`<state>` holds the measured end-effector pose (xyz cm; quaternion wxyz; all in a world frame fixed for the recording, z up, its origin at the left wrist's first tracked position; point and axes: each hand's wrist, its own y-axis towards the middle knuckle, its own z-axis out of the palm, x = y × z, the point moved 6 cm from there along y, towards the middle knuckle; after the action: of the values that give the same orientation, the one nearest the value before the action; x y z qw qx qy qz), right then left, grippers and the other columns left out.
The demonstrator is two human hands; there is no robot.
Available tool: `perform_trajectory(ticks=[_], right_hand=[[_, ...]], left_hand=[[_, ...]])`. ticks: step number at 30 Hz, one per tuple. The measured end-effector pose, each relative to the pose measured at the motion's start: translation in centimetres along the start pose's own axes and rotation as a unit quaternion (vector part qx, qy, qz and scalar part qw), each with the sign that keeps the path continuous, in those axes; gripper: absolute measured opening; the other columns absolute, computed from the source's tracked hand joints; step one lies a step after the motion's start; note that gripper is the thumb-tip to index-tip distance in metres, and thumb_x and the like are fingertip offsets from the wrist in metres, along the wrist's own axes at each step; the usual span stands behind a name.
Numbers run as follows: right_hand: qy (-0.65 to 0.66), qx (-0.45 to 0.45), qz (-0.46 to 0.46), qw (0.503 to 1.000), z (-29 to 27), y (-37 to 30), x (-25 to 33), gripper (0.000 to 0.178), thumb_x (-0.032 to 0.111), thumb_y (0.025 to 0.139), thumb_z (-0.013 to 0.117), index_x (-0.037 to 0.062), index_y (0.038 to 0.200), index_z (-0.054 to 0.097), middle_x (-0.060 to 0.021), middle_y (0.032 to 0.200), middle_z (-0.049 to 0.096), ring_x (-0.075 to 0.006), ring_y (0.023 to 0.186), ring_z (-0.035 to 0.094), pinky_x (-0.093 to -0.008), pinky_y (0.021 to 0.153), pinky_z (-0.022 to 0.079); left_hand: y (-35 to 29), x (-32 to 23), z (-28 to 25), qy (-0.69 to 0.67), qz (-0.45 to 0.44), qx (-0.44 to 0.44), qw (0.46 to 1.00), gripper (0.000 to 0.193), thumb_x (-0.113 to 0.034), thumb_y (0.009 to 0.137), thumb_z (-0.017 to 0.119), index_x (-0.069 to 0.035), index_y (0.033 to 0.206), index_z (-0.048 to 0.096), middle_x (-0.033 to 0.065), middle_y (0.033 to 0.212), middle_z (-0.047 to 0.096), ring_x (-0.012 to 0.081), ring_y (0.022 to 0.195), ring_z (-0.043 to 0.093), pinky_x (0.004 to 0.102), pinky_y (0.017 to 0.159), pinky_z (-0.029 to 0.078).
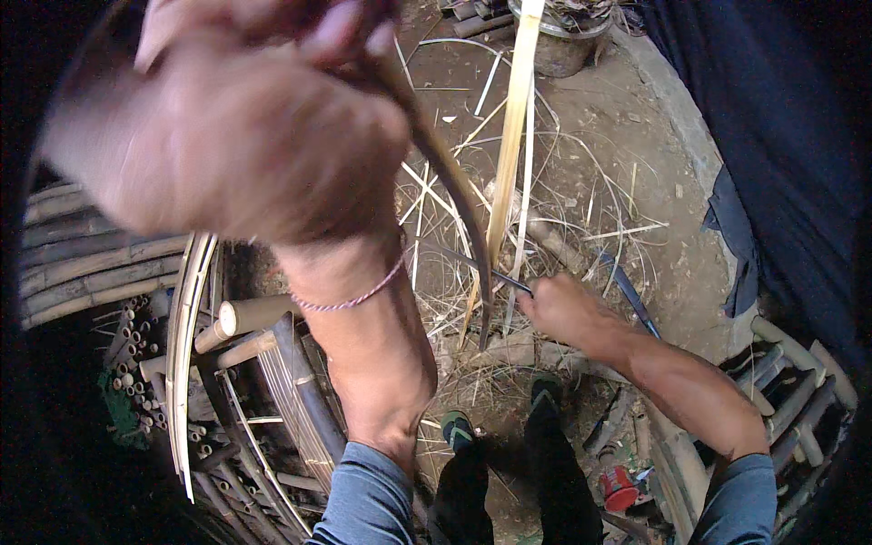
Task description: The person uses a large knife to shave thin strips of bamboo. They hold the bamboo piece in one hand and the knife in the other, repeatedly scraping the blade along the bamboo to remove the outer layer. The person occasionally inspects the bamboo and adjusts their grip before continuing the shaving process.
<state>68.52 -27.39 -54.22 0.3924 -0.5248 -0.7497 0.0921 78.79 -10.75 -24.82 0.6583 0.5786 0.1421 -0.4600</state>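
My left hand [263,136] is raised close to the camera and blurred, its fingers closed around the upper end of a dark-skinned bamboo strip [447,173]. That strip curves down to the middle of the view. Lower down at centre right, my right hand [565,309] grips a knife [472,263], whose thin blade points left and crosses the strip. A broad pale bamboo strip [510,136] rises from about the same place to the top edge. Whether the two strips are joined at the blade, I cannot tell.
Thin bamboo shavings [454,300] litter the dirt floor. Bamboo poles [259,313] and a slatted bamboo piece [295,391] lie at left. A bucket [568,50] stands far off, dark cloth [763,109] hangs right. A blue tool [631,295] and red container [619,489] lie right.
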Motion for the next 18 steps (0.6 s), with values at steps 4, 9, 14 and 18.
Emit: perform_trajectory(ticks=[4,9,14,18], right_hand=[[-0.05,-0.023,-0.024,0.998,-1.4,-0.9,1.7,0.042,0.032,0.095,0.051,-0.0051,0.08,0.063,-0.0261,0.073,0.064,-0.0389,0.074,0.067,-0.0493,0.071,0.052],[0.263,-0.011,-0.018,0.965,-3.3,-2.1,5.6,0.042,0.033,0.097,0.047,-0.0016,0.081,0.065,-0.024,0.072,0.064,-0.038,0.07,0.066,-0.0483,0.068,0.053],[0.1,0.078,0.068,0.99,10.9,-0.1,-5.0,0.042,0.038,0.092,0.053,-0.0008,0.088,0.067,-0.025,0.08,0.065,-0.0425,0.076,0.065,-0.05,0.071,0.051],[0.1,0.069,0.107,0.987,19.8,-1.0,-8.8,0.044,0.041,0.09,0.056,-0.001,0.094,0.068,-0.0264,0.085,0.066,-0.0451,0.08,0.064,-0.0507,0.072,0.051]], left_hand=[[-1.2,-3.0,-1.3,-0.038,-0.011,0.053,0.998,0.027,-0.036,0.091,0.041,-0.011,0.093,0.051,-0.0018,0.072,0.049,0.0103,0.062,0.044,0.0255,0.053,0.037],[-2.8,-6.3,-3.9,-0.082,-0.045,0.058,0.994,0.017,-0.024,0.092,0.041,-0.009,0.086,0.047,0.0,0.072,0.043,0.0105,0.062,0.041,0.026,0.055,0.037],[-4.5,-7.1,-0.5,-0.057,0.03,0.038,0.997,0.02,-0.028,0.082,0.046,-0.008,0.078,0.044,0.0006,0.069,0.04,0.0124,0.06,0.038,0.0244,0.056,0.035],[-7.5,-9.6,-1.1,-0.051,0.019,-0.012,0.998,0.019,-0.025,0.079,0.048,-0.012,0.066,0.045,-0.0011,0.062,0.039,0.0148,0.055,0.037,0.0257,0.05,0.032]])
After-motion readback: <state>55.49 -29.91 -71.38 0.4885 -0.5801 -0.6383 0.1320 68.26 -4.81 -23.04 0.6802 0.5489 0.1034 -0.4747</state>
